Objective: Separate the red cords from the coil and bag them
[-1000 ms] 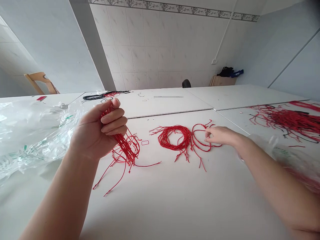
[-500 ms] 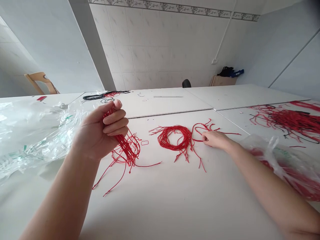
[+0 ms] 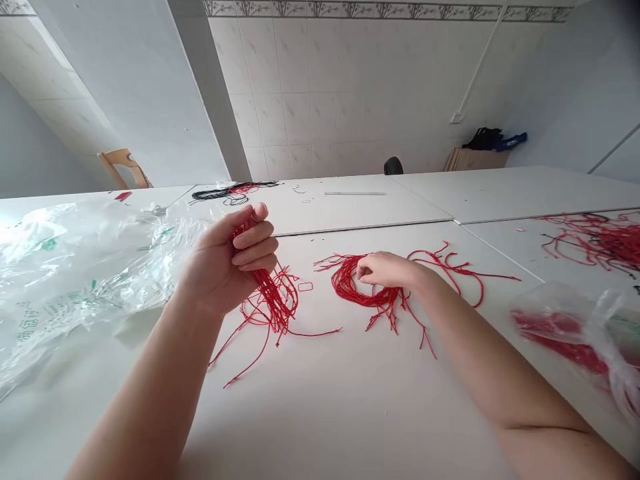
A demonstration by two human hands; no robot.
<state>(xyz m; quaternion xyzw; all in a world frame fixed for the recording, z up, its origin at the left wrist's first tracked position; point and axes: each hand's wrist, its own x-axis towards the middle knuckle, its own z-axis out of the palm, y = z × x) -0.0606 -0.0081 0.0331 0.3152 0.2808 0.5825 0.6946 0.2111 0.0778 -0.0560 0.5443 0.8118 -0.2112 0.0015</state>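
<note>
My left hand (image 3: 235, 260) is raised, fingers curled around a bundle of red cords (image 3: 275, 297); the knotted ends hang down and spread onto the table. Over the top right part of a coil of red cords (image 3: 345, 283) is my right hand (image 3: 383, 269), its fingers bent together. Whether a cord is between those fingertips is hidden. Beyond the right wrist lie loose red cords (image 3: 463, 269) with knotted ends. A small red loop (image 3: 305, 287) rests between the bundle and the coil.
Crumpled clear plastic bags (image 3: 100, 267) cover the left side. A tied plastic bag with red contents (image 3: 565, 333) and a red-black cord pile (image 3: 605, 240) are at right. Black cords (image 3: 215, 194) and a ruler-like strip (image 3: 355, 193) lie farther back on the white tables (image 3: 320, 413).
My right hand has moved left from the loose cords to over the coil. My left hand still grips its bundle. The view has shifted, so the surroundings appear farther right.
</note>
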